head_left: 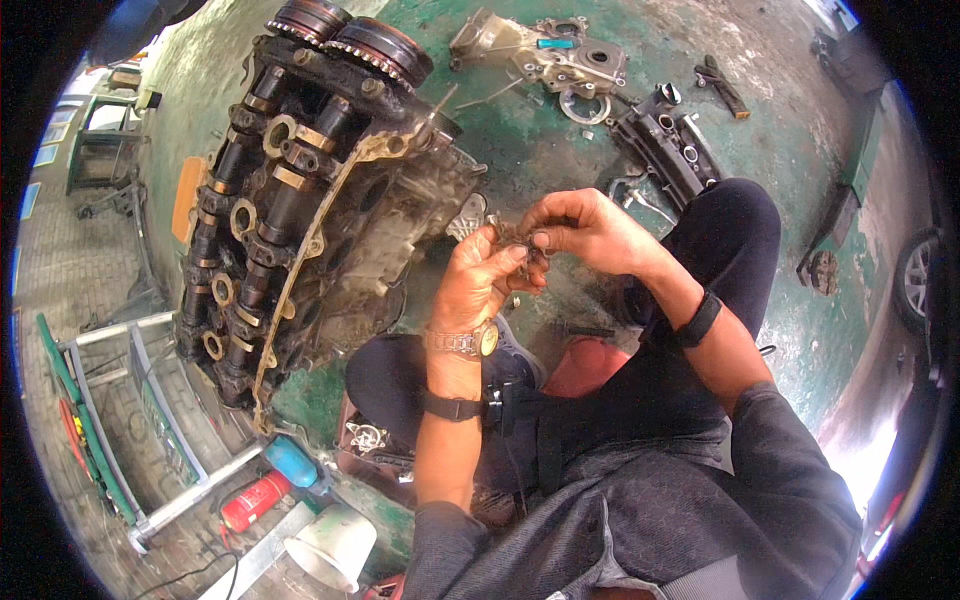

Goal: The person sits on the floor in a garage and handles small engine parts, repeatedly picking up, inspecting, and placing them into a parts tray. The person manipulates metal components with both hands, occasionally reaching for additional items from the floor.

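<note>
Both of my hands meet in front of my knees, beside a large engine [340, 200] with exposed camshafts and two toothed cam gears on its far end. My left hand [480, 272], with a metal watch at the wrist, is closed around a small dark metal part [511, 235]. Fingers of my right hand [578, 232] pinch the same part from the other side. The fingers cover most of it, so its exact kind does not show. A small grey metal plate [467, 216] lies just past my left fingers, near the engine's side.
Beyond my hands, a metal engine cover [560, 62] and a black valve cover [668, 145] lie on the green floor. A parts tray [375, 440] sits by my left knee. At lower left are a red fire extinguisher [257, 502], a white bucket [332, 545] and a metal frame [190, 490].
</note>
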The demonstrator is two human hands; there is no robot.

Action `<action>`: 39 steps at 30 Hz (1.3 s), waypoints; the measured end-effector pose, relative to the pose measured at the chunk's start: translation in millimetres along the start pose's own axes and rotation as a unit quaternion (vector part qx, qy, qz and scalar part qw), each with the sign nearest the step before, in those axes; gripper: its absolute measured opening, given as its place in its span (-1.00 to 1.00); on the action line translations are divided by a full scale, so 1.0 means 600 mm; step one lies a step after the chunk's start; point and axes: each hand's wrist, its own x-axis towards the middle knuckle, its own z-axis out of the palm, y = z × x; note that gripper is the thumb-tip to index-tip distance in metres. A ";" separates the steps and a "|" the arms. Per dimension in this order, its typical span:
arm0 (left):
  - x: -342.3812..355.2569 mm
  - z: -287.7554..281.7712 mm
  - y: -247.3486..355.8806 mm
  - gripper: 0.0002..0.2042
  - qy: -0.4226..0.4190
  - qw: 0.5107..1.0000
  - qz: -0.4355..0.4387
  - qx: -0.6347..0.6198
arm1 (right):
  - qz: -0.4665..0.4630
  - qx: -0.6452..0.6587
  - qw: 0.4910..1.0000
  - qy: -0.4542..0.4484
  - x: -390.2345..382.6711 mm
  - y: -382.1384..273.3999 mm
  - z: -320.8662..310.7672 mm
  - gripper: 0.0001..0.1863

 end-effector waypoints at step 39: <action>0.003 -0.007 -0.002 -0.83 0.039 0.998 0.038 -0.010 | 0.020 -0.005 0.994 0.109 0.003 -0.001 -0.017 -0.77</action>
